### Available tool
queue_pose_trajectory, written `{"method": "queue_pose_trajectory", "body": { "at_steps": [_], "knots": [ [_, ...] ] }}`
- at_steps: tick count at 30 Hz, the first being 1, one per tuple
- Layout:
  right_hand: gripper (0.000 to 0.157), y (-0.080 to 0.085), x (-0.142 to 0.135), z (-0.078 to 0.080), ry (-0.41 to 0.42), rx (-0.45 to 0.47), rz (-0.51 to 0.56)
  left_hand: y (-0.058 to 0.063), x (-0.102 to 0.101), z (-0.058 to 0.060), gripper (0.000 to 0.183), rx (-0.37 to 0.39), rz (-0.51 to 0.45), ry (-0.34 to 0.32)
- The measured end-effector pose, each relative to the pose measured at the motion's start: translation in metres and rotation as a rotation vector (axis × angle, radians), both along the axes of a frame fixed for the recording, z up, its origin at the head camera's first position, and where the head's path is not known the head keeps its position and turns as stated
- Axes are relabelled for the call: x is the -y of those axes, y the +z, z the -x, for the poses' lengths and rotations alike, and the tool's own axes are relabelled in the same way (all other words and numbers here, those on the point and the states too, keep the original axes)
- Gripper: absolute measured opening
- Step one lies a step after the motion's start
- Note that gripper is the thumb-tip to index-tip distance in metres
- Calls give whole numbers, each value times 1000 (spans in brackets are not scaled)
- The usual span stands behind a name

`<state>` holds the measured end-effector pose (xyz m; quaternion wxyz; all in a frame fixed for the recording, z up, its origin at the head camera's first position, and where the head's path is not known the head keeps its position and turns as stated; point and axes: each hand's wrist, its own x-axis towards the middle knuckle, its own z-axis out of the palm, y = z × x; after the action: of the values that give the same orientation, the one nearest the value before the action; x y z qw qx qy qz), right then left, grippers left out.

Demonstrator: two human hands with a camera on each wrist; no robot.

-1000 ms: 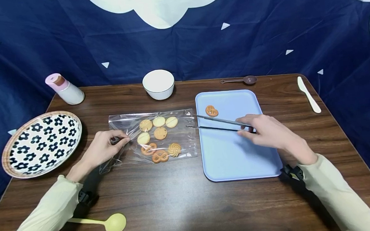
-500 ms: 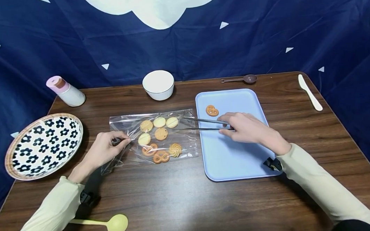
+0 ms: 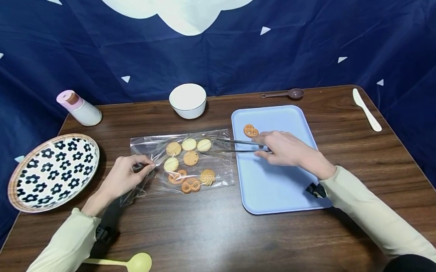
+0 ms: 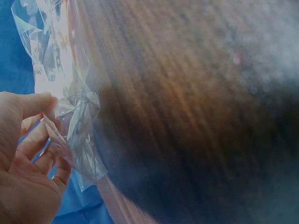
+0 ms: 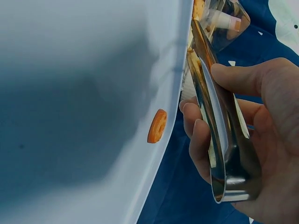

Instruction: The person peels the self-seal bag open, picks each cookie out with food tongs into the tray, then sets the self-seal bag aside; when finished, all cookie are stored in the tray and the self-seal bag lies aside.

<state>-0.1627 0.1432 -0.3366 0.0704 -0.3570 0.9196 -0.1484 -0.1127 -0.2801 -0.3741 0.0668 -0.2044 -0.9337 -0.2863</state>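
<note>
A clear plastic bag [image 3: 220, 173] lies on the table with round cookies [image 3: 191, 158], pretzels [image 3: 191, 185] and a swirl cookie [image 3: 207, 177] inside. My left hand [image 3: 125, 175] pinches its gathered left end; the left wrist view shows the crumpled plastic [image 4: 81, 116] between thumb and fingers. Above the blue tray [image 3: 280, 190], my right hand [image 3: 289, 148] grips metal tongs [image 5: 229, 144]. Their two arms are apart and reach left into the bag's right end, tips near the upper right cookie [image 3: 204, 145]. One pretzel [image 3: 251, 130] sits on the tray, just beyond the right fingers.
At the left edge stands a flower-patterned plate [image 3: 53, 173], with a pink-capped bottle [image 3: 79, 108] behind it. A white bowl [image 3: 188, 100], a brown measuring spoon [image 3: 295, 93] and a white knife [image 3: 366, 109] line the back. A yellow spoon [image 3: 139, 265] lies in front.
My right hand has moved left with the tongs, bringing their tips from the bag's right edge in to the upper right cookie. The left hand keeps its pinch on the bag.
</note>
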Motion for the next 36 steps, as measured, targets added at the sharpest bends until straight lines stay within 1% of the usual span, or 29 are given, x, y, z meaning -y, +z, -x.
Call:
{"method": "queue_pose_trajectory", "body": {
  "at_steps": [7,14,17,21,25,27,31,36],
  "knots": [
    [37,2,-12,-4,10,-7,31,-1,0,0,6,14,14,11],
    [37,13,-42,-13,-23,-19,59,-1,-2,0,6,13,14,10],
    [38,16,-60,-17,-64,-24,62,-1,-1,0,6,6,15,8],
    [37,18,-88,-23,-149,-52,71,-1,0,0,6,5,13,6],
    [34,16,-115,-28,-217,-110,72,-1,0,0,6,16,17,3],
    [33,14,-126,-30,-245,-120,62,-2,0,0,6,16,21,3],
    [38,9,-140,-33,-292,-89,26,-1,0,0,7,12,25,2],
    [41,6,-144,-34,-316,-54,7,1,-1,-1,6,20,30,0]
  ]
}}
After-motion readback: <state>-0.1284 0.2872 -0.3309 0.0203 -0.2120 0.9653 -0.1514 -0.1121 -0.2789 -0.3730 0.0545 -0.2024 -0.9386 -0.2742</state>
